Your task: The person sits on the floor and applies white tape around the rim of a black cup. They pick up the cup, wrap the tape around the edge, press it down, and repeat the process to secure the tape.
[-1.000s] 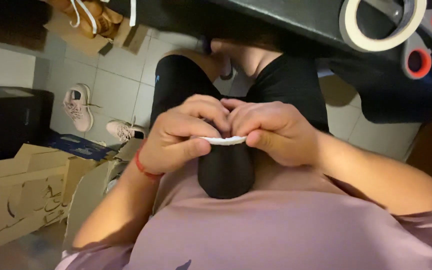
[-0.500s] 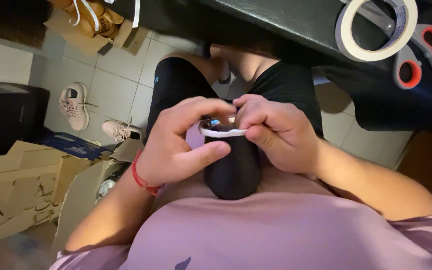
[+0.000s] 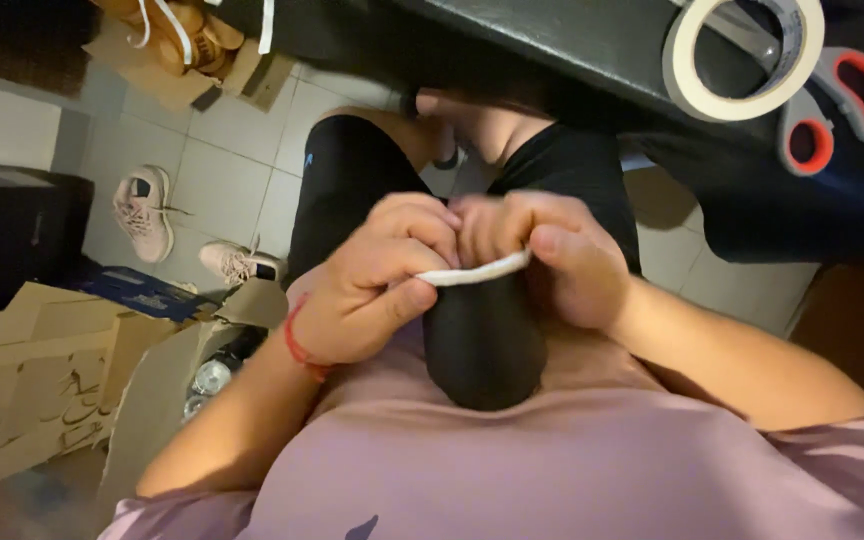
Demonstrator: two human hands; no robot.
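A black cylinder-shaped object (image 3: 482, 345) with a white rim (image 3: 477, 272) rests upright against my chest, over my lap. My left hand (image 3: 372, 285) grips its top from the left, thumb under the white rim, a red band on the wrist. My right hand (image 3: 552, 255) pinches the white rim from the right, fingers curled over the top. Both hands hide the top opening of the object.
A dark table edge (image 3: 552, 50) runs above my knees, holding a roll of masking tape (image 3: 742, 55) and red-handled scissors (image 3: 832, 100). On the tiled floor at the left lie pink sneakers (image 3: 147, 210), cardboard boxes (image 3: 42, 380) and a black box (image 3: 12, 235).
Both hands lifted slightly with the black object and shifted right. My left fingers moved from spread over the rim to gripping it, and the white rim now shows stretched between the hands.
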